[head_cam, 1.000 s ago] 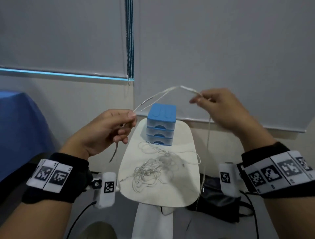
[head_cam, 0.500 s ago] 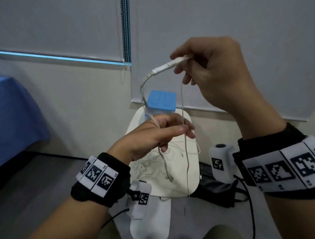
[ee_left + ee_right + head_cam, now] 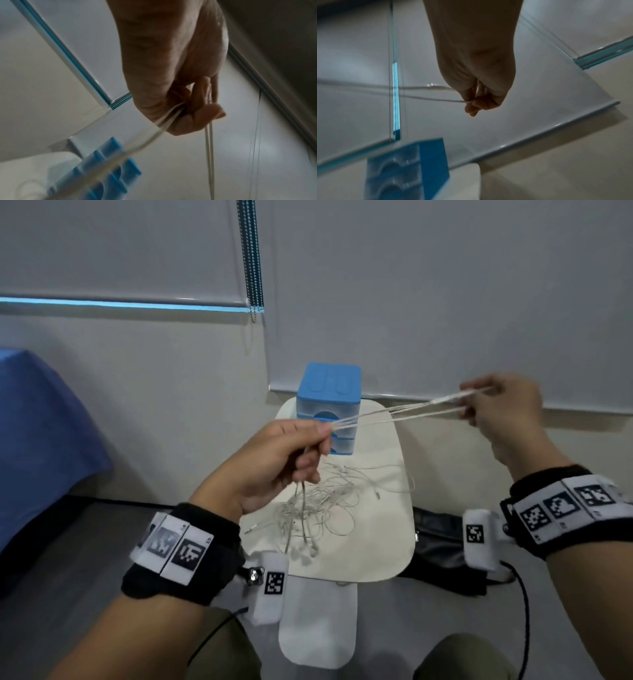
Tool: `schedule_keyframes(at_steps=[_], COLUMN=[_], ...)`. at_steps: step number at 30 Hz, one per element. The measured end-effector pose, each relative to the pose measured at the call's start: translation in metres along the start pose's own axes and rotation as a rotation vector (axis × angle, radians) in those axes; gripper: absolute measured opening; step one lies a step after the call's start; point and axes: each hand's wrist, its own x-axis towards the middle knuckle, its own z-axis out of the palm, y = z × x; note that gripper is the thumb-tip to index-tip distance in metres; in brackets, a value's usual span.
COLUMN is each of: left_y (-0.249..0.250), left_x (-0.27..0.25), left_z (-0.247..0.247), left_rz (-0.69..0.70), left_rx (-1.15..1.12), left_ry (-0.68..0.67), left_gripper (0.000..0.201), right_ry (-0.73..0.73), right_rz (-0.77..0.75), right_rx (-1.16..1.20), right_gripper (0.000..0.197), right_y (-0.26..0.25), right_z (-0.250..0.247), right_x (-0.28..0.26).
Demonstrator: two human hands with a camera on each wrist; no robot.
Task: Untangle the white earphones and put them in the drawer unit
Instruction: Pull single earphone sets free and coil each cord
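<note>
Both hands pinch the white earphones (image 3: 394, 414) taut: left hand (image 3: 274, 463) and right hand (image 3: 503, 409) well apart above the surface (image 3: 383, 549). More cords (image 3: 322, 505) lie tangled mid-surface, before the drawer unit (image 3: 329, 392) at its far edge.

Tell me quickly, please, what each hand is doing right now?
Left hand: pinching the earphone cord.
Right hand: pinching the same cord's other end.

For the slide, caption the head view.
Left hand and right hand stretch white earphones before the drawer unit.

Drawer unit (image 3: 102, 169) blurred, cut off below — earphone cords (image 3: 130, 147) smeared where they cross it.
</note>
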Motion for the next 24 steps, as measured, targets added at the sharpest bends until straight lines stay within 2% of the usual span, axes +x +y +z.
schedule_keyframes(at_steps=[2,7,12,15,17,18,19,20,22,24], left_y=[0.015,0.041,0.055,0.065,0.069,0.071,0.073,0.074,0.078,0.082], left_x=[0.001,-0.003,-0.006,-0.005,-0.001,0.001,0.004,0.008,0.014,0.020], left_z=[-0.005,-0.020,-0.022,-0.024,-0.020,-0.017,-0.013,-0.009,0.003,0.016], left_rz=[-0.010,-0.057,-0.049,-0.023,0.000,0.012,0.022,0.029,0.043,0.072], left_rx=[0.037,0.210,0.223,0.235,0.219,0.215,0.217,0.225,0.244,0.249], left_ry=[0.009,-0.008,0.018,0.061,0.080,0.085,0.087,0.078,0.037,-0.006], left_gripper=[0.029,0.037,0.033,0.036,0.038,0.038,0.037,0.037,0.037,0.036], right_ry=[-0.061,-0.118,-0.155,-0.190,-0.300,-0.414,-0.548,-0.663,-0.748,-0.804], right_rz=[-0.014,-0.291,-0.414,-0.401,-0.292,-0.199,-0.112,-0.071,-0.124,-0.202], right_rx=[-0.174,-0.778,-0.940,-0.977,-0.902,-0.812,-0.696,-0.571,-0.321,-0.012], right_gripper=[0.016,0.016,0.012,0.012,0.012,0.007,0.015,0.032,0.059,0.073], right_y=[0.032,0.074,0.066,0.065,0.062,0.059,0.052,0.045,0.020,-0.015], right_z=[0.004,-0.004,-0.004,-0.002,0.001,0.003,0.006,0.009,0.014,0.019], right_x=[-0.006,-0.022,-0.029,-0.031,-0.031,-0.031,-0.031,-0.032,-0.038,-0.054])
